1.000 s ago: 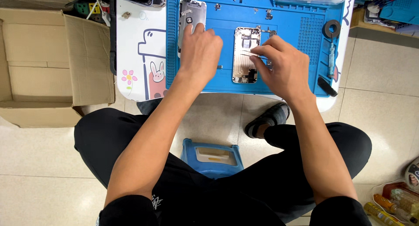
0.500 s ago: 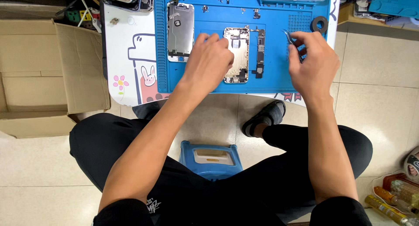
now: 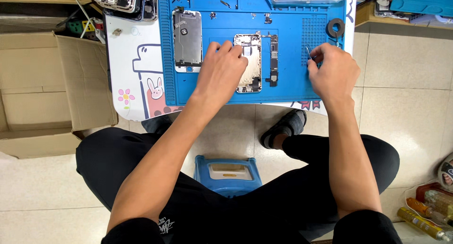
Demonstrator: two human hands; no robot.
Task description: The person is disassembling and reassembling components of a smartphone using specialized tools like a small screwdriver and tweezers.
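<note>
Tweezers [image 3: 309, 53] pinched in right hand [image 3: 332, 74]; left hand [image 3: 222, 72] spread flat, fingers on phone housing [image 3: 250, 60].

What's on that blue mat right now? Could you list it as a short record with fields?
Surface: blue work mat on a low table
Left hand: rests on an opened phone shell
Right hand: pinches thin tweezers over the mat's grid area
Beside the shell: narrow circuit board
Further left: detached screen panel
Floor, left: open cardboard box
</note>
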